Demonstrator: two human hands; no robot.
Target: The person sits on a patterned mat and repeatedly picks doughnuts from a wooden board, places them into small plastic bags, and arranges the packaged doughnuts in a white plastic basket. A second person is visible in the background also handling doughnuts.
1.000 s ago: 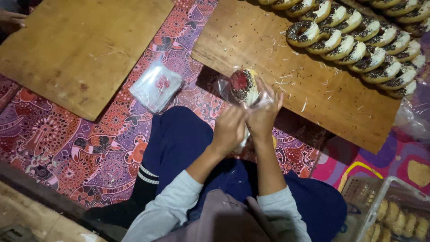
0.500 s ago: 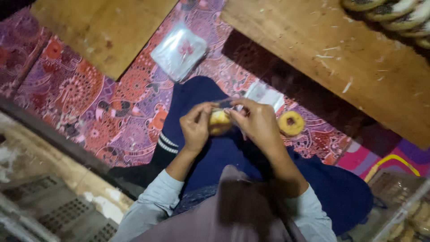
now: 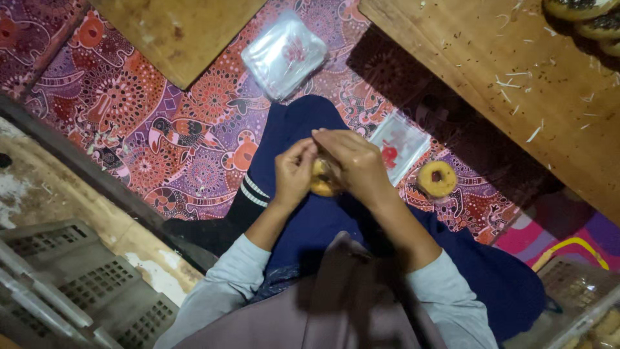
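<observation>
- Head view: you are holding a small round pastry (image 3: 321,178) between both hands above your lap; your left hand (image 3: 294,173) is gripping its left side and your right hand (image 3: 354,165) is closing over its top and right, both grips shut on it.
- A second ring-shaped pastry (image 3: 437,179) is lying on the patterned mat (image 3: 155,129) to your right, nearer your right hand, just beside a clear plastic bag (image 3: 399,143).
</observation>
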